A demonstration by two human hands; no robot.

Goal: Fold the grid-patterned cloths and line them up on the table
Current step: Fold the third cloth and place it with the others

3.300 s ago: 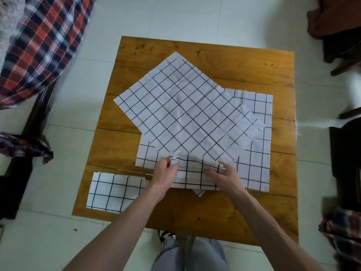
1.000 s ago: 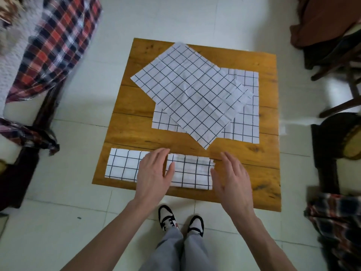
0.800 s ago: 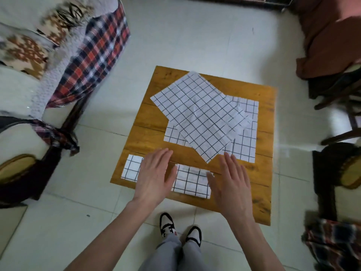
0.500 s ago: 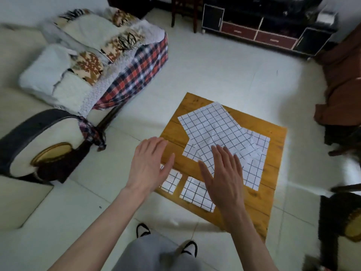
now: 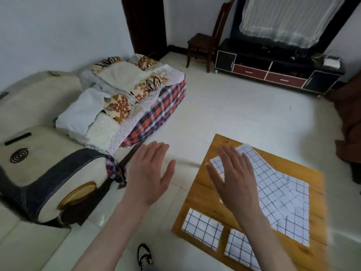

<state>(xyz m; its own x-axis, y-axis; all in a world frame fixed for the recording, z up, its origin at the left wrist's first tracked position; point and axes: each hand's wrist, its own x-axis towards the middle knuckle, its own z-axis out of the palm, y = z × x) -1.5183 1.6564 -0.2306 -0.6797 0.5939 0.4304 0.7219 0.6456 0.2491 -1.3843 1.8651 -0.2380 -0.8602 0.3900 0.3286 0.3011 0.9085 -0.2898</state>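
Note:
Two folded grid-patterned cloths lie side by side along the near edge of the wooden table (image 5: 197, 194): one on the left (image 5: 202, 228) and one on the right (image 5: 239, 249), partly behind my right forearm. Unfolded grid cloths (image 5: 273, 190) lie overlapping across the table's middle. My left hand (image 5: 150, 175) is raised with straight fingers over the floor, left of the table, holding nothing. My right hand (image 5: 234, 180) is raised flat above the table's left part, fingers straight, empty, covering part of the unfolded cloths.
A sofa (image 5: 45, 167) with pillows and a plaid blanket (image 5: 158, 112) stands at the left. A dark TV cabinet (image 5: 273, 73) and a wooden chair (image 5: 205, 42) are against the far wall. Brown fabric (image 5: 349, 122) hangs at the right. My shoe (image 5: 144, 255) is on the tiled floor.
Both hands have left the second folded cloth and lifted up, open. My head has tilted up and turned left, so the table now sits at the lower right.

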